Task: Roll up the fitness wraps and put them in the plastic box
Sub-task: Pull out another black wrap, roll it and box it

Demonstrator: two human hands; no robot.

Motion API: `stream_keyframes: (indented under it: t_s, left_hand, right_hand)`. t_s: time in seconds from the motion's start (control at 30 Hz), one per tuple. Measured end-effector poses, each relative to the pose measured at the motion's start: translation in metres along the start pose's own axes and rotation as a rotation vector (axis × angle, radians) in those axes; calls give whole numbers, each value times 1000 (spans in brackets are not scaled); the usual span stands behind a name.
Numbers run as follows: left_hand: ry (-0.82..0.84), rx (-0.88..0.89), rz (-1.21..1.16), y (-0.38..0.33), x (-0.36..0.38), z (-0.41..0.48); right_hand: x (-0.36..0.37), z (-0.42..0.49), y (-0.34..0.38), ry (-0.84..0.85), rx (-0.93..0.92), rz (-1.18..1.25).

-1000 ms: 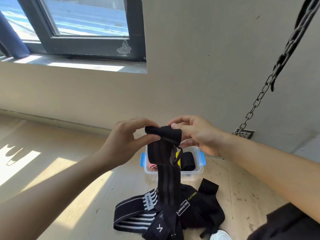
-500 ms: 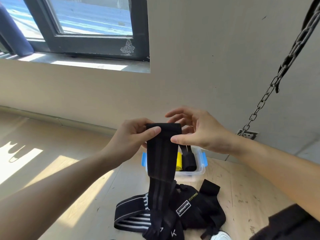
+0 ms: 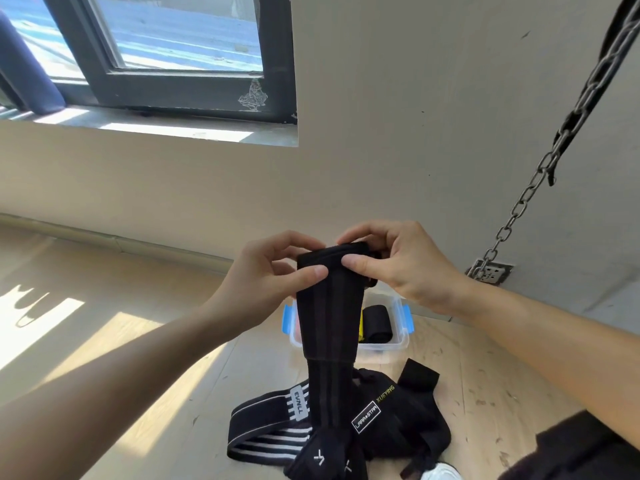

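Both hands are raised before a beige wall (image 3: 381, 133), holding the top end of a black fitness wrap (image 3: 329, 317). The left hand (image 3: 273, 278) pinches its left edge between the thumb and curled fingers. The right hand (image 3: 398, 268) grips the folded top, with the thumb on the front and the fingers curled behind.

The wrap hangs down to a pile of black wraps (image 3: 398, 420) on the pale wooden floor (image 3: 138, 358), with a striped wrap (image 3: 270, 424) just beside the pile. Beyond the pile, near the floor's far edge under the wall, stands the clear plastic box (image 3: 384, 348) with blue clips. A rolled black wrap (image 3: 377, 323) lies inside it.

Sun patches fall on the floor's left side. A dark-framed window (image 3: 173, 46) fills the upper left, and a chain (image 3: 540, 171) slants down at right toward a wall socket (image 3: 491, 271).
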State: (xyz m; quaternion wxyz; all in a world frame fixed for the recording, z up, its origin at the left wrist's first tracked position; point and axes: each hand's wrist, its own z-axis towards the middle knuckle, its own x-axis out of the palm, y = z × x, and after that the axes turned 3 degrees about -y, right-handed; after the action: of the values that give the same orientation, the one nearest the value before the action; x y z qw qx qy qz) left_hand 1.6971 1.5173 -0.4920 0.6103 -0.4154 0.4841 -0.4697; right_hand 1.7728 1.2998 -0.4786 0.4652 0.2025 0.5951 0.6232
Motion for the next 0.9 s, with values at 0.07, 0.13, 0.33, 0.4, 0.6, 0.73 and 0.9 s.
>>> stream_keyframes:
  t_s: [0.07,0.13,0.33,0.4,0.6,0.73,0.9]
  left_hand:
    - [-17,18,4,-1,2,0]
    - [-34,28,22,-2,4,-1]
    - [-73,116,91,0,6,-1]
    - [-72,132,107,-1,7,-1]
    - [25,-48,3,-3,1,1]
    - [59,-103,-49,-6,1,0]
    - [2,-104,-64,-12,1,3]
  right_hand:
    - [1,0,2,-14,21,22]
    - [3,-1,3,-5,45,31]
    - [7,2,2,10,140,83]
    - [8,1,1,-6,135,130]
    - [8,-1,0,-56,109,262]
    - [11,-2,0,-63,70,220]
    - [8,2,7,-41,-8,60]
